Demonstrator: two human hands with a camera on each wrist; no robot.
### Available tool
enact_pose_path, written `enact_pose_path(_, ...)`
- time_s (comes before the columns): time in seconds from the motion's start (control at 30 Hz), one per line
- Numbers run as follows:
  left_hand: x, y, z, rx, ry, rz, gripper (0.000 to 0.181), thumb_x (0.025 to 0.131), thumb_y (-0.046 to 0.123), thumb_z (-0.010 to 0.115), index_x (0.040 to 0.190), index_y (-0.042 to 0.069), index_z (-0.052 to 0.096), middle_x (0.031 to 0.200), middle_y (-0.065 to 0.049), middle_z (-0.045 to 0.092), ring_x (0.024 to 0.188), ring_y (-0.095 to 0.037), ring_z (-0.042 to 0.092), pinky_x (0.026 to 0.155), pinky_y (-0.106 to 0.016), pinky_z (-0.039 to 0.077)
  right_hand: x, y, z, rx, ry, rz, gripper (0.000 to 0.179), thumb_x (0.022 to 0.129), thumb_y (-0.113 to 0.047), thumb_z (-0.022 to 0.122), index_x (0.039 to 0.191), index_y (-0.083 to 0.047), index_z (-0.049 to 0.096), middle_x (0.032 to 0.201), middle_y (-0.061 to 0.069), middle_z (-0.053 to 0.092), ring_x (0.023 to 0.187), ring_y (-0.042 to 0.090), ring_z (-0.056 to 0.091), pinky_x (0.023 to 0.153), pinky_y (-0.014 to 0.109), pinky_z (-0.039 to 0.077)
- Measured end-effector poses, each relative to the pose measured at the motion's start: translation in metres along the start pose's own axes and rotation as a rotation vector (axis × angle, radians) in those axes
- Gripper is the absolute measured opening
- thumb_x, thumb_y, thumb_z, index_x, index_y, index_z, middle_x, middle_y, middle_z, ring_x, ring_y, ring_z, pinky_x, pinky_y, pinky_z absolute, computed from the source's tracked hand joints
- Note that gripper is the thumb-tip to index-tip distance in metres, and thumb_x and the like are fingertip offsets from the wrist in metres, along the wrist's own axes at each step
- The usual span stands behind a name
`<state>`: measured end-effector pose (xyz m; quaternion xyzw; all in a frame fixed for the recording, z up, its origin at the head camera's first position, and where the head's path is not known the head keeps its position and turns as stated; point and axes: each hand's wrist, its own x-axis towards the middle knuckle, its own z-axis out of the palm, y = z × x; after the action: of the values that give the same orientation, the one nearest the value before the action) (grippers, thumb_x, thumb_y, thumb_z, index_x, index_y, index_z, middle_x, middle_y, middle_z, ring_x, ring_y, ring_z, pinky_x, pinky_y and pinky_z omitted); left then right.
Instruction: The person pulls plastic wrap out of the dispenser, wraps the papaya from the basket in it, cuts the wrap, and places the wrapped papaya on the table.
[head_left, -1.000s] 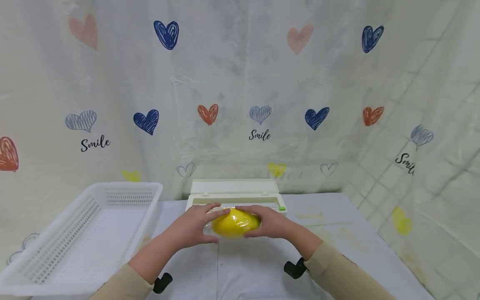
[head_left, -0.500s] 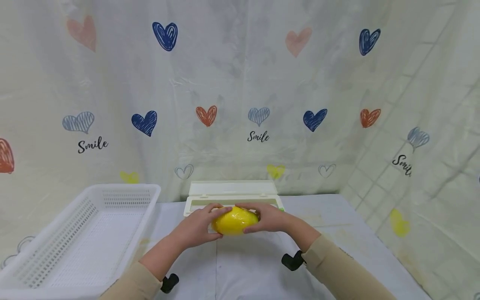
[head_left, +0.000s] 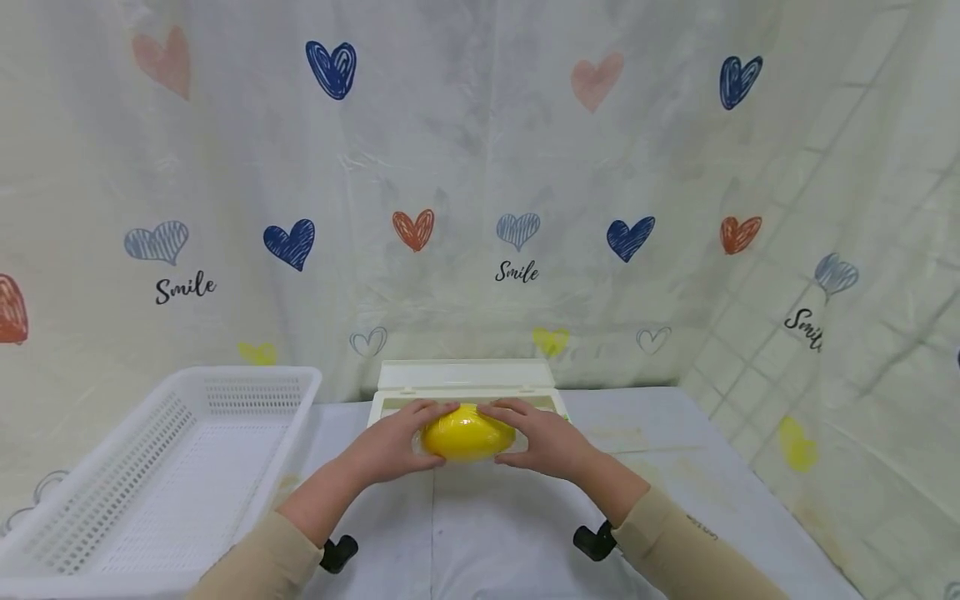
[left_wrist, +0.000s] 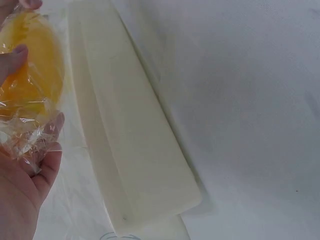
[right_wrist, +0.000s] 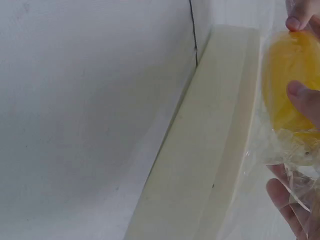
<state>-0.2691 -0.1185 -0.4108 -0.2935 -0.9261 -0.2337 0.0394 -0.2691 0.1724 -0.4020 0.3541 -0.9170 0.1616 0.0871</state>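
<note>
A yellow, oval, fruit-like thing [head_left: 467, 433] is wrapped in clear cling film [left_wrist: 25, 132], which looks crinkled and bunched at its ends in both wrist views. My left hand [head_left: 392, 443] holds its left end, thumb on the near side and fingers over the top. At the right end my right hand [head_left: 553, 443] holds it the same way. Just behind the hands stands a cream-white cling film dispenser [head_left: 467, 375] with its long lid raised; hands and yellow thing hide most of its front.
A large white perforated plastic basket [head_left: 296, 433] stands on the left of the table. White cloth [head_left: 517, 533] covers the tabletop. Behind hangs a pale curtain [head_left: 450, 125] printed with hearts.
The yellow thing has risen slightly in the head view since half a second ago. My right wrist and forearm have shifted a little right, and its fingers have moved on the film.
</note>
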Motion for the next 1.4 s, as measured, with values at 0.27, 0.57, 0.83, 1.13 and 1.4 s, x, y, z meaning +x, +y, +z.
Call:
enact_pose_path(0.27, 0.002, 0.002, -0.008, -0.052, 0.013, 0.001, 0.080, 0.081, 0.040, 0.082, 0.149, 0.041, 0.039, 0.151, 0.008, 0.042, 0.131, -0.019, 0.048, 0.104, -0.047, 0.045, 0.002, 0.002, -0.007, 0.150, 0.048, -0.028, 0.068, 0.082, -0.024, 0.082, 0.143, -0.031, 0.052, 0.138, -0.003, 0.056, 0.110, 0.016, 0.059, 0.080, 0.032, 0.057)
enact_pose_path(0.57, 0.005, 0.005, -0.027, -0.057, 0.009, 0.036, 0.071, 0.084, 0.027, 0.082, 0.145, 0.037, 0.046, 0.149, 0.006, 0.042, 0.127, -0.021, 0.052, 0.101, -0.044, 0.048, 0.012, 0.002, -0.022, 0.195, 0.007, 0.014, 0.067, 0.084, -0.025, 0.081, 0.144, -0.030, 0.052, 0.138, -0.003, 0.056, 0.108, 0.014, 0.059, 0.080, 0.035, 0.057)
enact_pose_path(0.83, 0.015, 0.010, -0.049, -0.108, -0.011, 0.004, 0.069, 0.085, 0.022, 0.080, 0.143, 0.042, 0.048, 0.148, 0.004, 0.046, 0.128, -0.023, 0.051, 0.098, -0.044, 0.050, 0.025, 0.003, -0.042, 0.241, -0.033, 0.072, 0.067, 0.084, -0.026, 0.081, 0.144, -0.034, 0.052, 0.138, -0.004, 0.056, 0.105, 0.014, 0.058, 0.079, 0.030, 0.056)
enact_pose_path(1.13, 0.030, 0.014, -0.070, -0.129, -0.021, 0.014, 0.069, 0.085, 0.021, 0.079, 0.144, 0.039, 0.049, 0.146, 0.004, 0.049, 0.118, -0.021, 0.056, 0.092, -0.036, 0.054, 0.038, 0.004, -0.064, 0.270, -0.043, 0.077, 0.066, 0.084, -0.025, 0.080, 0.144, -0.032, 0.052, 0.139, -0.002, 0.057, 0.110, 0.018, 0.058, 0.078, 0.025, 0.055)
enact_pose_path(1.4, 0.040, 0.015, -0.085, -0.136, -0.020, 0.031, 0.069, 0.086, 0.021, 0.078, 0.145, 0.040, 0.048, 0.147, 0.004, 0.048, 0.123, -0.021, 0.053, 0.094, -0.038, 0.053, 0.052, 0.007, -0.080, 0.263, -0.045, 0.072, 0.068, 0.084, -0.023, 0.080, 0.145, -0.031, 0.052, 0.139, -0.004, 0.057, 0.114, 0.018, 0.057, 0.081, 0.026, 0.055)
